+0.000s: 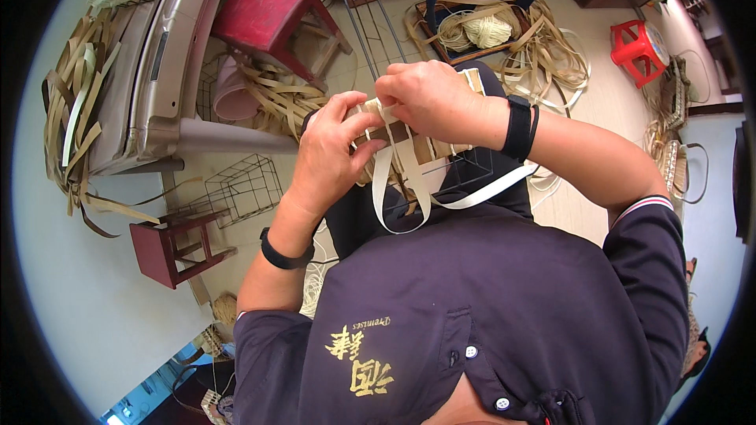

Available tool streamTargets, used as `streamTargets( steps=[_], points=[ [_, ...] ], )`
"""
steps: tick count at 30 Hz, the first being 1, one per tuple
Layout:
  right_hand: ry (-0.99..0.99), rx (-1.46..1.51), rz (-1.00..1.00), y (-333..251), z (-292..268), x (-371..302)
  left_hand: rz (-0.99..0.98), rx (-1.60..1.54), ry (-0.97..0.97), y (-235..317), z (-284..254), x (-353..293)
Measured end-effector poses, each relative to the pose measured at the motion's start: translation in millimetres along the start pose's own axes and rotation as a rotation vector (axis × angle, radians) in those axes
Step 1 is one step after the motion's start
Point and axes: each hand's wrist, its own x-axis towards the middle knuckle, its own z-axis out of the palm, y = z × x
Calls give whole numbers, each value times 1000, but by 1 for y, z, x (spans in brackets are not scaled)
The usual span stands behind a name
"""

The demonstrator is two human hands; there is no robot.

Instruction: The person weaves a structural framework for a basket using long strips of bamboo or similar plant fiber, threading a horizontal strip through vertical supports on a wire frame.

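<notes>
Pinching a pale flat strip (381, 185), the right hand (433, 102) meets the half-curled left hand (335, 145), whose hold is unclear, at the left side of the strap-woven basket (425, 148) on the lap (346, 220), slack looping torso-ward.

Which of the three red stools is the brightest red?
The right-hand stool: it's vivid red. The upper-left stool is a duller red, and the lower-left stool is dark maroon.

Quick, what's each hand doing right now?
Left hand: fingers and thumb curled at the woven piece; firmness of grip can't be told.
Right hand: fingertips closed, seemingly pinching a cream strip.
</notes>
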Motion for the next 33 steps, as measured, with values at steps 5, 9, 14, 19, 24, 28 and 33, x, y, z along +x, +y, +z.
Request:
streamTargets(
  steps=[5, 9, 14, 19, 24, 28, 33],
  points=[
    [108, 140, -116, 7, 5, 5, 211, 177, -3, 11, -10, -10],
    [81, 201, -94, 13, 7, 6, 32, 284, -142, 15, -14, -28],
    [64, 185, -106, 13, 7, 7, -258, 211, -104, 36, -3, -29],
    [62, 219, -90, 12, 4, 7, -309, 305, -77, 31, 16, -34],
    [100, 264, -102, 10, 0, 6, -530, -107, 21, 25, 27, -44],
    [41, 248, -105, 12, -6, 7, -669, -345, 54, 35, 29, -50],
    [42, 238, -94, 11, -8, 7, -691, -531, 71, 31, 35, -60]
  ],
)
